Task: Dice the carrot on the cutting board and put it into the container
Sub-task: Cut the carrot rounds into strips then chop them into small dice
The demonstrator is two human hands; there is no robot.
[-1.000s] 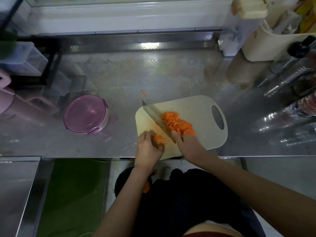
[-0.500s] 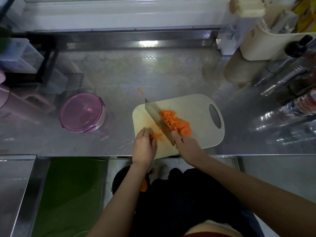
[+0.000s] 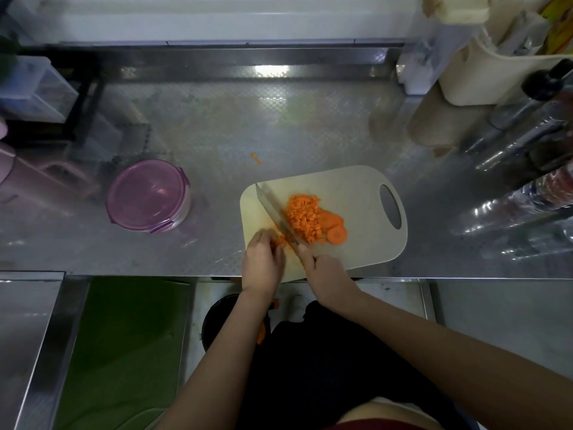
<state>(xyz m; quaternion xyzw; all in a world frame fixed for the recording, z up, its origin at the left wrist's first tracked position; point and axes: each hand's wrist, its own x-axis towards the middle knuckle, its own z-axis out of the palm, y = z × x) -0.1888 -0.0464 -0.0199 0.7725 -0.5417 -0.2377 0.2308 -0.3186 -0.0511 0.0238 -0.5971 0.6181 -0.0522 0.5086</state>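
Carrot is being pinned under the curled fingertips of my left hand, a small orange bit at the near left of the cutting board. My right hand is gripping the handle of the knife, its blade lying just right of that bit. Diced pieces are piling right of the blade, with round slices beside them. The container, lid on, is standing well left on the steel counter. I am judging the bit firm, light and possibly slippery, so holding it low by its sides, fingertips tucked back, seems safest.
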